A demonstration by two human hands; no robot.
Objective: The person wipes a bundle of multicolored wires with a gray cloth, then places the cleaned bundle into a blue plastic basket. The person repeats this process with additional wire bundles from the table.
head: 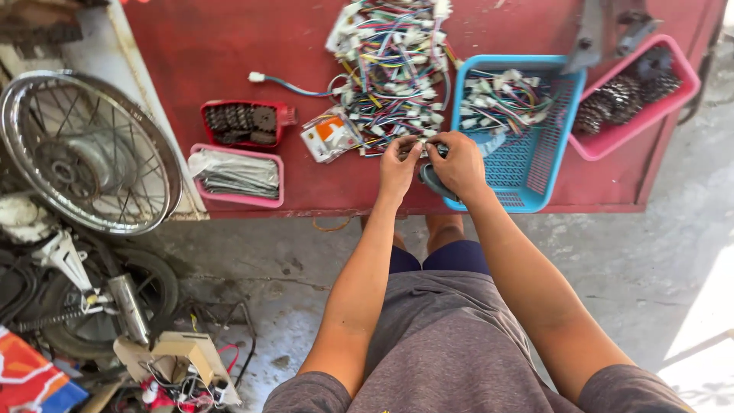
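While both hands meet at the table's near edge, the left hand (397,164) and right hand (460,162) pinch a small connector (423,147) between closed fingertips, held up close for fine work. Loose wire pile (394,65) sits at twelve o'clock (easy reach), blue basket (556,115) at two o'clock.

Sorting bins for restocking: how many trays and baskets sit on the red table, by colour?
Blue basket: 1
Pink baskets: 2
Red tray: 1
Total: 4
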